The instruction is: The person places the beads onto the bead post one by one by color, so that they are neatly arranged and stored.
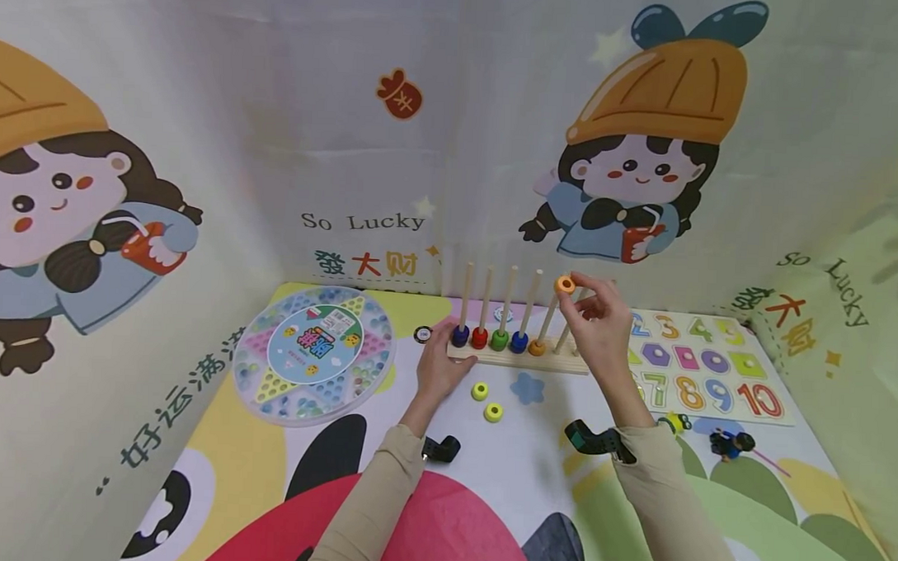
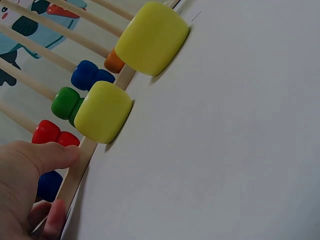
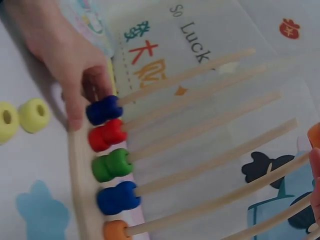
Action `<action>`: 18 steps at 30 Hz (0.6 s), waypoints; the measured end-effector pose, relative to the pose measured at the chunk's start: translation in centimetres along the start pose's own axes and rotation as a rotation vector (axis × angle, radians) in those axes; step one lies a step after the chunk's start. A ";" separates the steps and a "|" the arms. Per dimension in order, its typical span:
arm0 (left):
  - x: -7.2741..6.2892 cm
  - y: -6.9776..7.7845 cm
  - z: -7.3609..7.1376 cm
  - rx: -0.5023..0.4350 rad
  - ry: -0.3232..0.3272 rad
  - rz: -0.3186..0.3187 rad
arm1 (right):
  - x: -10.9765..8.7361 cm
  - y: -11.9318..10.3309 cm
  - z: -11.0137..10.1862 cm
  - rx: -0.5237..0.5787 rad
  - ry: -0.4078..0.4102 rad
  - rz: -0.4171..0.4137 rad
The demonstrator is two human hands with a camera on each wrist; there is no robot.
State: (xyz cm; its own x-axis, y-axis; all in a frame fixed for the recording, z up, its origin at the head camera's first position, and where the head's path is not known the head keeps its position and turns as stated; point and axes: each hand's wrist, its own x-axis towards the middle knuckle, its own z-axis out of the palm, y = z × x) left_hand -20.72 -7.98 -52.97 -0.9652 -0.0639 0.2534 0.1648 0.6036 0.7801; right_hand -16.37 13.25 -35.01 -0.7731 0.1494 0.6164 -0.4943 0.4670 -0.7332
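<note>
My left hand (image 1: 440, 367) grips the left end of a wooden peg stand (image 1: 520, 361), its thumb along the front of the base in the left wrist view. My right hand (image 1: 602, 323) pinches an orange bead (image 1: 560, 290) at the tip of the fifth peg; whether the peg is inside its hole, I cannot tell. Low on the pegs, from the left, sit dark blue (image 2: 50, 186), red (image 3: 107, 135), green (image 3: 112, 165), blue (image 3: 119, 197) and orange (image 1: 537, 348) beads. Two yellow beads (image 1: 479, 391) lie in front of the stand.
To the left lies a round Chinese checkers box (image 1: 375, 369). A number puzzle board (image 1: 712, 409) is behind my right forearm, with small toy figures (image 1: 731, 444) before it. A printed curtain (image 1: 454, 149) hangs behind the table.
</note>
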 end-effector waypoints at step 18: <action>-0.1 -0.1 -0.1 -0.021 -0.008 0.019 | 2.1 3.9 0.8 -0.070 -0.018 0.046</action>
State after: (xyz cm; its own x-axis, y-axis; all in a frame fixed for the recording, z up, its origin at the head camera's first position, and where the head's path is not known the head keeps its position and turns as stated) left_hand -20.68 -8.11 -53.06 -0.9635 -0.0458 0.2637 0.1874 0.5882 0.7867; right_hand -20.23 14.73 -36.78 -0.8017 0.1565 0.5769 -0.4296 0.5203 -0.7380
